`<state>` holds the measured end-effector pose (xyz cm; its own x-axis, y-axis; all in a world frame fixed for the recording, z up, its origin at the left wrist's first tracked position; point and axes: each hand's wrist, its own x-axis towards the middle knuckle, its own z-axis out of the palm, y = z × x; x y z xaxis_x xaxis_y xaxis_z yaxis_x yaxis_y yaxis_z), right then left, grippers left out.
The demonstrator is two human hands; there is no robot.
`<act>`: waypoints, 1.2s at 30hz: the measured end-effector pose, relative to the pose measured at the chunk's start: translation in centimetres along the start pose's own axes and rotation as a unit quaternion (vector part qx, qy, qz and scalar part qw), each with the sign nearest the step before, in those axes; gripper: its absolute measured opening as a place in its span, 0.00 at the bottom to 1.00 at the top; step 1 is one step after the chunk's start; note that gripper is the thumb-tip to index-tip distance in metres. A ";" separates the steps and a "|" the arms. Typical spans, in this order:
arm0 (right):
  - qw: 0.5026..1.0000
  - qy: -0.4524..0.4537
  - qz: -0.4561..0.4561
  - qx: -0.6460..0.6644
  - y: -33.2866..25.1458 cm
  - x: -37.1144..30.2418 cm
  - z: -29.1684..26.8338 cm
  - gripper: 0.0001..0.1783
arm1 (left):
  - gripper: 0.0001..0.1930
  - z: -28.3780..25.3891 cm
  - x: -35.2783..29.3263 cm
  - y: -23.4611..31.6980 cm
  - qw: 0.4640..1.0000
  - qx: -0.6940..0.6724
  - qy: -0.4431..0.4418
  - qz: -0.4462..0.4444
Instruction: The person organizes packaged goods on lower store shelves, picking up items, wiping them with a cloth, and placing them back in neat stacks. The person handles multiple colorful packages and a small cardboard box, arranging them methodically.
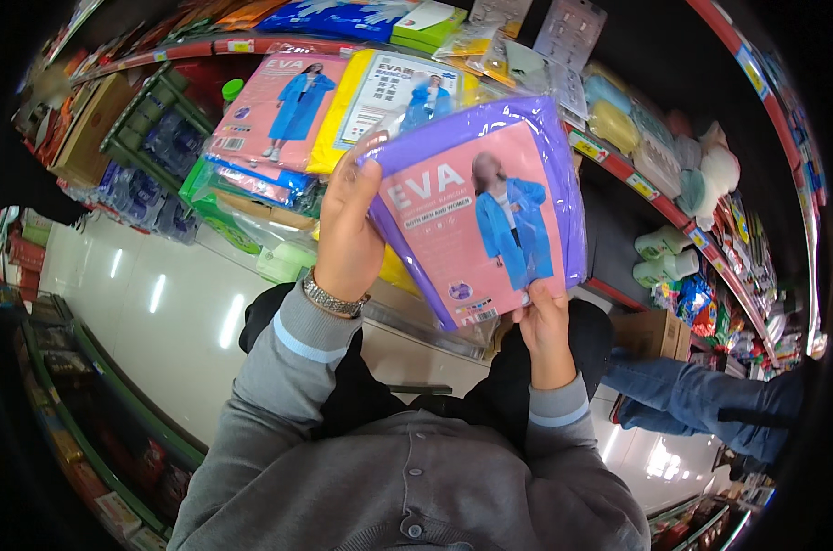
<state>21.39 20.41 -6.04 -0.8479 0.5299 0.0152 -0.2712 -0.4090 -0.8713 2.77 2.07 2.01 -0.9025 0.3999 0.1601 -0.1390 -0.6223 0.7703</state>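
Purple stuff is showing through the clear wrap of the raincoat pack [481,216], which both hands are holding up in the middle, just past the knees [593,335]. The left hand [352,216] is gripping its left edge near the far corner, thumb on the front. The right hand [543,321] is pinching the near edge, toward the right. The wrap is looking slippery, so if that pinch is getting loose, the pack could be tipping and falling to the floor [141,285]. Beyond it, a pink pack [274,110] and a yellow pack [338,106] are lying on a messy pile [265,184], and a bump could be sending them sliding. Another person's legs [701,395] are showing at right, so turning fast could be causing a knock.
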 end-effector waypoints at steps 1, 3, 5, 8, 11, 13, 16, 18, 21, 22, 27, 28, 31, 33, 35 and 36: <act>1.000 -0.003 -0.019 0.004 0.1 0.1 -0.4 0.18 | 0.23 -0.2 -0.4 -0.2 0.999 0.036 -0.022 0.005; 0.997 -0.007 -0.079 -0.006 -0.3 0.2 -0.6 0.18 | 0.26 -0.6 -0.2 -1.2 0.997 -0.031 -0.065 -0.008; 0.987 -0.010 -0.157 -0.037 -1.1 0.3 -0.2 0.18 | 0.26 -0.2 -0.2 -1.7 0.995 0.047 -0.073 0.047; 0.967 -0.013 -0.231 -0.103 -1.7 0.2 -0.7 0.17 | 0.27 0.5 -1.3 -1.6 0.986 0.099 -0.124 0.043; 0.841 -0.003 -0.421 -0.339 -3.2 0.6 -0.2 0.16 | 0.31 -0.4 -3.0 -2.6 0.981 0.107 -0.162 -0.031; 0.761 0.021 -0.481 -0.435 -3.0 0.7 0.4 0.17 | 0.33 -2.2 -4.4 -4.3 0.978 0.065 -0.190 -0.065; 0.711 0.022 -0.487 -0.506 -2.6 0.6 0.2 0.16 | 0.26 -1.0 -4.8 -4.2 0.968 0.045 -0.243 -0.040; 0.687 0.022 -0.501 -0.525 -2.6 0.6 0.4 0.17 | 0.23 -0.4 -4.8 -4.2 0.975 0.073 -0.204 -0.044; 0.668 0.008 -0.512 -0.539 -2.1 0.6 0.1 0.21 | 0.20 1.5 -4.3 -3.3 0.981 -0.075 -0.108 -0.140; 0.665 0.007 -0.513 -0.542 -2.1 0.6 0.1 0.21 | 0.18 1.2 -4.3 -3.4 0.984 -0.050 -0.113 -0.130; 0.656 0.012 -0.516 -0.551 -2.4 0.5 0.5 0.20 | 0.23 0.4 -4.2 -4.0 0.979 -0.081 -0.132 -0.131; 0.656 0.025 -0.521 -0.546 -2.4 0.5 0.5 0.20 | 0.23 -0.3 -4.2 -4.3 0.981 0.068 -0.176 -0.043; 0.649 0.066 -0.536 -0.536 -2.4 0.7 0.7 0.20 | 0.22 -2.3 -3.8 -4.9 0.895 0.339 -0.244 0.155; 0.642 0.094 -0.546 -0.530 -2.9 0.9 0.8 0.20 | 0.19 -1.9 -3.7 -4.9 0.900 0.319 -0.232 0.189; 0.659 0.089 -0.536 -0.520 -3.3 0.7 -0.2 0.20 | 0.17 -1.2 -5.0 -4.5 0.978 0.128 -0.165 0.014; 0.668 0.085 -0.532 -0.514 -3.5 0.8 -0.6 0.19 | 0.16 -1.1 -5.8 -4.2 0.989 0.032 -0.125 -0.076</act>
<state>21.98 22.70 -3.28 -0.3372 0.2267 0.9137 -0.1492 0.9454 -0.2896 8.07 1.60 -2.84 -0.7430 0.6441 0.1819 -0.2317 -0.5025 0.8330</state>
